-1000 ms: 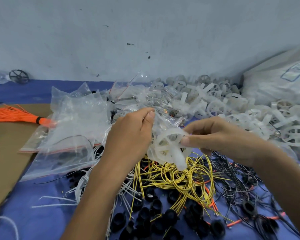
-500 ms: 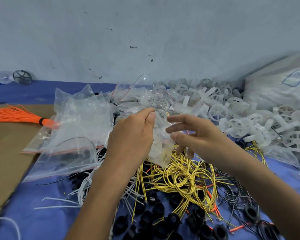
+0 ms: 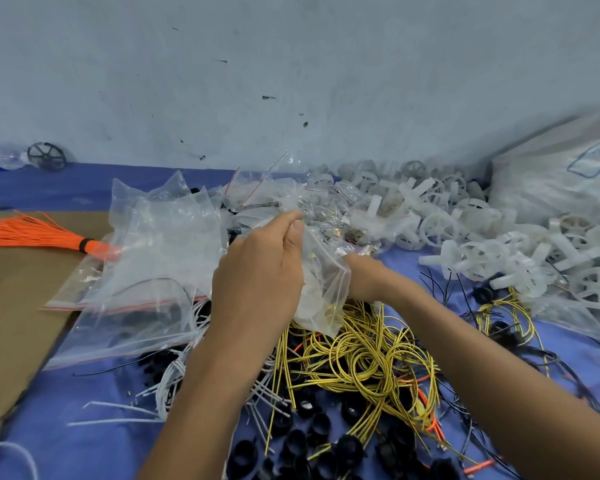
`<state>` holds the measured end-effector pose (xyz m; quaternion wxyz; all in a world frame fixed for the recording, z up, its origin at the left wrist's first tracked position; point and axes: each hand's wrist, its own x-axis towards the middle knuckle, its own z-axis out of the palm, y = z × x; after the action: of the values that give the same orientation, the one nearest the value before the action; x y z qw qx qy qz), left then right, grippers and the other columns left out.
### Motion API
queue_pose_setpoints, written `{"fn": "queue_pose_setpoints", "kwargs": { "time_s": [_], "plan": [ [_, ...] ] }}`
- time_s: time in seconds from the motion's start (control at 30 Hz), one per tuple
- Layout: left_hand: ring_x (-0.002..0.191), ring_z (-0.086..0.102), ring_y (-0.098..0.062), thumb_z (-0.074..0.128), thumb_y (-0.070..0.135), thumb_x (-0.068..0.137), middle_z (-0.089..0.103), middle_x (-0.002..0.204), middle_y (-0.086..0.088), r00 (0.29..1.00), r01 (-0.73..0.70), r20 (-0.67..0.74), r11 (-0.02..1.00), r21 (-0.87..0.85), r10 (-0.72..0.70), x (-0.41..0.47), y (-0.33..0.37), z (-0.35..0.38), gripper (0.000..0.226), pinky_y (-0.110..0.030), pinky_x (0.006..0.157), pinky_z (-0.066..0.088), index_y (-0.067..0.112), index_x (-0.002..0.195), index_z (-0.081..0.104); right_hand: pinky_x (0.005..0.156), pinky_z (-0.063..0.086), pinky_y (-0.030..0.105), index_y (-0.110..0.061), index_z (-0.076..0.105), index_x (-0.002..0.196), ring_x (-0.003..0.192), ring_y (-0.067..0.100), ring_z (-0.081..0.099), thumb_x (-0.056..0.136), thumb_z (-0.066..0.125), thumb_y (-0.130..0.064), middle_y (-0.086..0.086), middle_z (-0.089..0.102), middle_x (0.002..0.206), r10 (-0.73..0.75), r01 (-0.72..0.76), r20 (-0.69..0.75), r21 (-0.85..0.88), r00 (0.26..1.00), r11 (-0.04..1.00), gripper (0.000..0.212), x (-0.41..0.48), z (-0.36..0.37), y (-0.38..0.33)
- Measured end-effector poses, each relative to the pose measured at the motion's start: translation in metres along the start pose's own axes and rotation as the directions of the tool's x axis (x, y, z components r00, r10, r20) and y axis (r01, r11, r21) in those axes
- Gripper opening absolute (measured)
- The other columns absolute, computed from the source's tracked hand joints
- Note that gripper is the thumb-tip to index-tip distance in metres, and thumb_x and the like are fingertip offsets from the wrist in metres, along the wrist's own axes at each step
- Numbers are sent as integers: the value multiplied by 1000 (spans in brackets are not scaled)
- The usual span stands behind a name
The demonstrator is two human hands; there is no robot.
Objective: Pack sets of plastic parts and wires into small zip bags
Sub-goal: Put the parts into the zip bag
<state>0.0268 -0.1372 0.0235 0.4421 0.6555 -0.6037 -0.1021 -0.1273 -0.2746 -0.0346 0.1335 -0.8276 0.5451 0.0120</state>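
My left hand (image 3: 260,271) pinches the top edge of a small clear zip bag (image 3: 329,271), which hangs above the tangle of yellow wires (image 3: 361,358). A white plastic wheel part shows through the lower half of the bag. My right hand (image 3: 368,278) is right behind the bag, low over the yellow wires; the bag hides its fingers. A heap of white plastic wheels (image 3: 482,251) lies at the right. Black plastic rings (image 3: 312,441) are scattered near the front.
A pile of clear zip bags (image 3: 153,258) lies at the left, partly on brown cardboard (image 3: 11,323) beside an orange wire bundle (image 3: 32,233). White wires (image 3: 174,379) and thin black wires (image 3: 499,341) spread over the blue cloth. A large plastic sack (image 3: 551,185) stands at the far right.
My right hand let go of the white wheel, which now sits inside the bag, and dropped down behind the bag toward the yellow wires. My left hand kept hold of the bag.
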Motion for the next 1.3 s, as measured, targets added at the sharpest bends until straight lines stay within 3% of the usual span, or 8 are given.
{"fn": "queue_pose_setpoints", "kwargs": {
  "time_s": [0.1, 0.2, 0.33, 0.53, 0.8, 0.93, 1.13, 1.3],
  "plan": [
    [75, 58, -17, 34, 45, 105, 69, 86, 3, 1000, -3, -16, 1000, -11, 3, 1, -3, 0, 37, -41, 78, 54, 37, 132, 58, 83, 52, 43, -15, 70, 95, 91, 32, 63, 97, 52, -29, 9, 70, 101, 35, -32, -127, 32, 991, 999, 23, 1, 1, 4],
    [99, 64, -18, 34, 45, 105, 72, 105, 8, 1000, -1, -10, 1000, -6, 1, 2, -4, 2, 37, -42, 87, 53, 37, 132, 57, 92, 51, 40, -18, 67, 123, 100, 22, 64, 98, 51, -19, 5, 68, 122, 126, -20, -307, 326, 943, 945, 30, -7, -13, 14],
    [108, 62, -15, 34, 45, 105, 70, 115, 11, 1000, -15, -13, 1000, 10, 15, 2, -6, 3, 37, -40, 91, 52, 36, 132, 58, 86, 47, 22, -13, 67, 122, 102, 12, 64, 93, 63, -10, 3, 71, 114, 176, 201, -341, 821, 923, 534, 30, -37, -37, 27],
    [114, 60, -19, 36, 43, 105, 70, 118, 8, 999, -32, 15, 999, 14, 32, 2, -4, 5, 37, -43, 93, 51, 34, 133, 58, 84, 55, 35, -12, 67, 119, 100, 18, 64, 88, 57, -17, 4, 68, 111, 64, 300, -295, 949, 953, -98, 34, -91, -63, 35],
    [108, 62, -14, 38, 43, 105, 71, 113, 10, 998, -38, 47, 999, -3, 38, 1, -2, 7, 37, -37, 91, 51, 32, 132, 60, 75, 56, 28, -19, 71, 74, 88, 16, 59, 79, 71, -29, -2, 59, 85, -109, 251, -310, 895, 945, -369, 11, -133, -82, -3],
    [107, 61, -14, 38, 42, 105, 70, 115, 9, 997, -36, 67, 999, -14, 37, 0, -3, 5, 35, -34, 87, 50, 33, 131, 61, 76, 56, 32, -14, 70, 69, 73, 17, 60, 79, 74, -27, 2, 62, 70, -177, 324, -370, 914, 912, -245, 17, -124, -67, -31],
    [107, 62, -22, 38, 42, 104, 71, 114, 5, 997, -39, 61, 998, 50, 36, 1, -1, 2, 34, -43, 89, 51, 35, 129, 60, 76, 54, 38, -20, 77, 84, 81, 23, 66, 85, 58, -13, -1, 73, 82, -165, 460, -433, 779, 886, 426, 20, -111, -13, -58],
    [104, 63, -27, 39, 39, 104, 72, 111, 0, 986, -105, 142, 987, 126, 87, -4, 9, 6, 30, -41, 86, 50, 37, 125, 60, 56, 33, 18, -26, 49, 72, 62, 3, 42, 72, 40, -11, -14, 50, 64, -266, 451, -433, 410, 861, 793, 18, -91, -1, -76]
  ]
}}
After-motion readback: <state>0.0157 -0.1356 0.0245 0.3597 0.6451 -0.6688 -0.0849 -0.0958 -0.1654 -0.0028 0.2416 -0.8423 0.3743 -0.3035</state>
